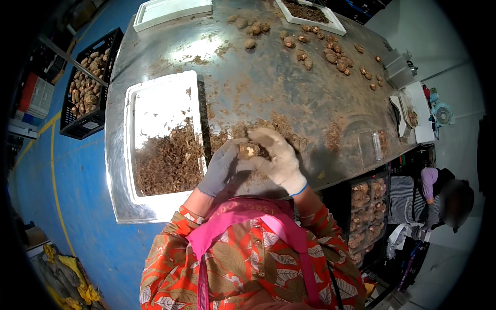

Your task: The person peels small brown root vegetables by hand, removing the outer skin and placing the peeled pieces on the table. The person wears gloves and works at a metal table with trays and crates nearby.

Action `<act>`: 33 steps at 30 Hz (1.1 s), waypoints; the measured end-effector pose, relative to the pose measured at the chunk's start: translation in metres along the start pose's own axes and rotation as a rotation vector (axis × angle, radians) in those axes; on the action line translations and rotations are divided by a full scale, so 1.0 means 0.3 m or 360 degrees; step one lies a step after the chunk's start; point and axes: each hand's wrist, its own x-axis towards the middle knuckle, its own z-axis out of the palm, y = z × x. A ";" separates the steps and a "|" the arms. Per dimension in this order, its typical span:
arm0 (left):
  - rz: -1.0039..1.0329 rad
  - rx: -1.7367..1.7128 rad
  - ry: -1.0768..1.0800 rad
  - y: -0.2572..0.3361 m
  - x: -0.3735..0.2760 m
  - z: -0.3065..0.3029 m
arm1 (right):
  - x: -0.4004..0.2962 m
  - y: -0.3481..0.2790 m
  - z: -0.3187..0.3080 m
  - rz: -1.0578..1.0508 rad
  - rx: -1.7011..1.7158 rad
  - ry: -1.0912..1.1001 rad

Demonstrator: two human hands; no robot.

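Note:
Between both gloved hands is a brown, fibrous taro corm (248,150) with a pale cut spot facing up. My left hand (223,166), in a grey glove, holds the corm's left side. My right hand (279,161), in a whitish glove with a blue cuff edge, curves around its right side with fingers bent. Brown husk scraps (279,126) lie on the metal table (248,85) just beyond the hands. Left of them, a white foam tray (130,116) holds a heap of brown fibrous peelings (170,162).
Several corms (337,56) lie scattered at the table's far side, near two more foam trays (174,17) (341,29). A black crate of corms (83,131) stands left. At right are a scale (401,116), a clear plastic container (372,147), packed corms (360,217) and a person (430,201).

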 end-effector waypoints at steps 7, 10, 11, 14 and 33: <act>-0.0313 -0.0559 0.0212 0.002 -0.011 0.036 | -0.010 0.031 0.050 -0.0406 -0.0811 0.0060; 0.0404 0.0870 0.0214 -0.061 0.011 -0.099 | -0.018 0.020 0.024 -0.0295 -0.0337 0.0084; 0.0403 0.0925 0.0265 -0.055 0.016 -0.098 | -0.021 0.024 0.007 -0.0198 -0.0154 0.0096; -0.0145 -0.0070 0.0435 0.056 0.020 0.037 | 0.013 0.011 0.006 -0.0070 0.0158 0.0108; 0.0186 0.0316 -0.0115 0.005 0.020 0.017 | -0.069 0.143 0.003 0.0696 0.0380 0.0346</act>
